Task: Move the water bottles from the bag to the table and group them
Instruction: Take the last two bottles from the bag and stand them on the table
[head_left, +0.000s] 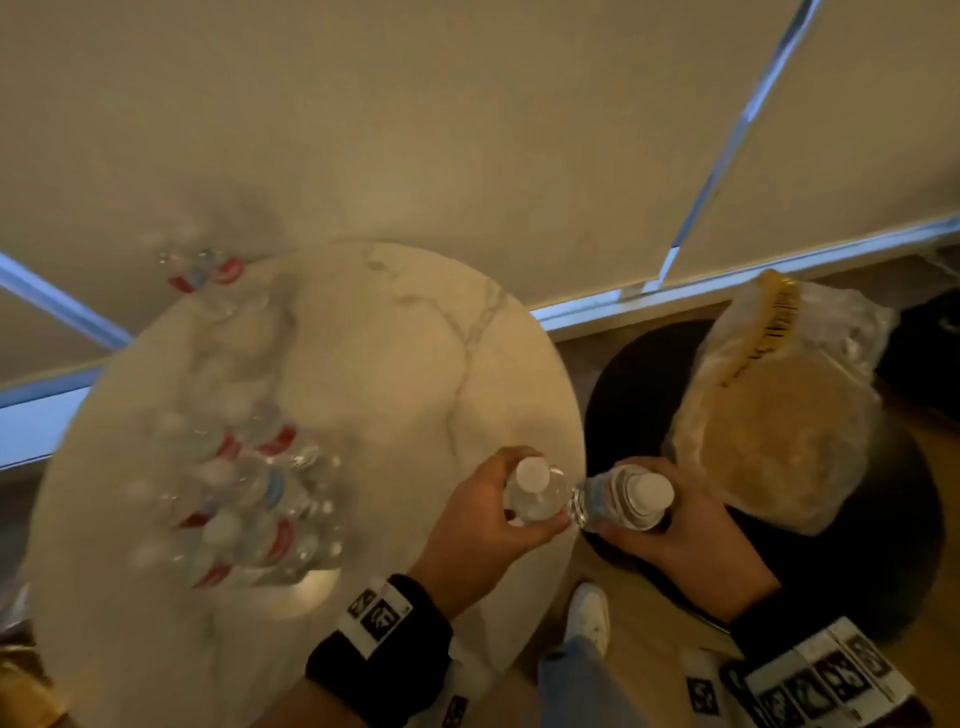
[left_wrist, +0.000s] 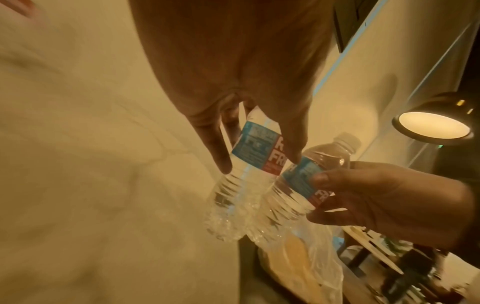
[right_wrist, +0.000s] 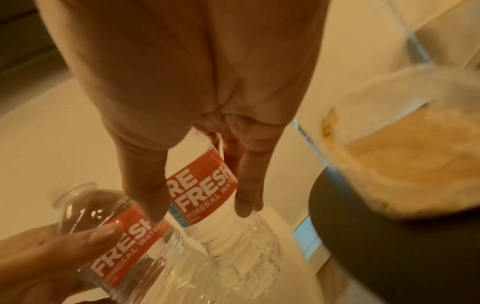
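My left hand (head_left: 519, 519) grips a clear water bottle (head_left: 535, 491) with a white cap, upright over the right edge of the round marble table (head_left: 395, 332). My right hand (head_left: 644, 519) grips a second bottle (head_left: 618, 499), tilted, just past the table's edge and touching the first one. In the left wrist view the left hand (left_wrist: 259, 163) pinches its bottle (left_wrist: 254, 144) at the blue and red label. In the right wrist view the right hand (right_wrist: 200, 212) does the same with its bottle (right_wrist: 205, 185). Several bottles (head_left: 239, 493) stand grouped on the table's left. The clear plastic bag (head_left: 769, 415) sits to the right.
The bag rests on a round black stool (head_left: 649, 364) beside the table. More bottles (head_left: 202, 270) show at the table's far left edge, blurred. A pale wall and window frame lie behind. My white shoe (head_left: 589, 613) is on the wooden floor between table and stool.
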